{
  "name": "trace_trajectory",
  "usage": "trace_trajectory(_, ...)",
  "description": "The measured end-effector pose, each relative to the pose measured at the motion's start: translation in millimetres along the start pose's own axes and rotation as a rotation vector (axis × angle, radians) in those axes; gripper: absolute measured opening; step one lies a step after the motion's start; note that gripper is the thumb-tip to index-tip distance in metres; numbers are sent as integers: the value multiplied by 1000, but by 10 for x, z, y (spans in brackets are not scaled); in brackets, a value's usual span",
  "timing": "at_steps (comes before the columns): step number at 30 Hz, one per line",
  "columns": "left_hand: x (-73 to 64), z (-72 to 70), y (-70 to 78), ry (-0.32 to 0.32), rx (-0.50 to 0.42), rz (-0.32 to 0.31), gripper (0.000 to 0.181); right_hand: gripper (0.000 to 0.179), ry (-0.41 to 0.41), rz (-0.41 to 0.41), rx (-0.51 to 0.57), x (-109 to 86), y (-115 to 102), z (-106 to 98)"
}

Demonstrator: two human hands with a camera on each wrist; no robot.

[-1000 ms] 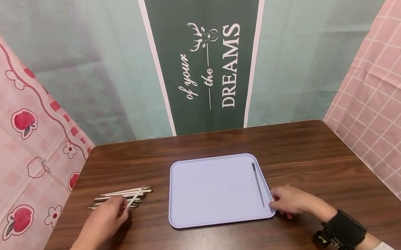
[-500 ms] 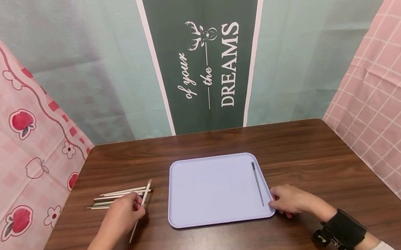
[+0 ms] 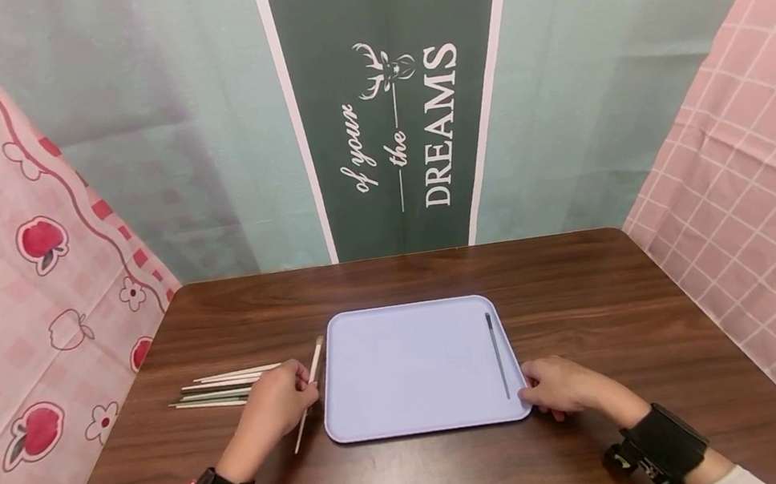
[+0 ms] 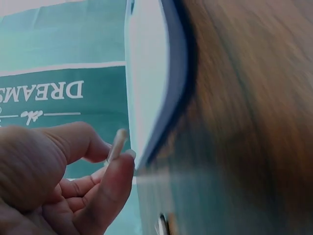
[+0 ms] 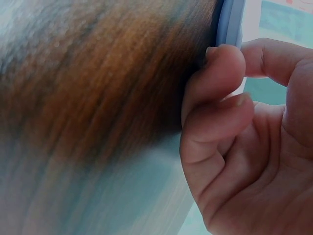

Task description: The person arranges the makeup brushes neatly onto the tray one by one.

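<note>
My left hand point(image 3: 280, 399) pinches a pale-handled paintbrush point(image 3: 315, 360) between thumb and fingers, just left of the tray. Its bristle end points away from me and the thin handle end slants back toward me. In the left wrist view the handle tip point(image 4: 118, 143) pokes up between thumb and finger. A shallow lavender tray point(image 3: 411, 368) lies mid-table, and a dark, slim paintbrush point(image 3: 500, 361) rests inside along its right side. At the tray's near right corner my right hand point(image 3: 564, 386) grips the rim point(image 5: 230, 24), its fingers curled beside and under the edge.
Several more paintbrushes point(image 3: 220, 384) lie side by side on the left of the wooden table point(image 3: 417, 476), their bristle ends partly hidden behind my left hand. A green curtain point(image 3: 200, 136) hangs behind the table, with pink cloths at both sides.
My left hand has lifted the pale paintbrush off the pile, turned it more upright and carried it right to the tray's left edge. The right hand stays on the tray corner.
</note>
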State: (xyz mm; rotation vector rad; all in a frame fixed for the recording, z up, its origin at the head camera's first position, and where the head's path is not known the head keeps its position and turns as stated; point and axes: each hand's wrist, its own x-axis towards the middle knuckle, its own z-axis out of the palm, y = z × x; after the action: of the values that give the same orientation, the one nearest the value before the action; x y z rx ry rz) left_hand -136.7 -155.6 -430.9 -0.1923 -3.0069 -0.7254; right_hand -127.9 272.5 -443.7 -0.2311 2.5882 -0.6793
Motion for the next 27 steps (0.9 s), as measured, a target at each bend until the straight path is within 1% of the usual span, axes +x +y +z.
trace_trajectory(10,143,144,269,16,-22,18,13,18,0,-19,0,-1,-2,-4)
trace_trajectory(16,218,236,411,-5,-47,-12,13,18,-1,-23,1,8,4,-1)
trace_trajectory(22,296,335,545,-5,-82,5,10,19,9,-67,14,-4,16,2)
trace_trajectory(27,366,422,677,-32,-96,16,7,19,17,-71,20,-14,19,7)
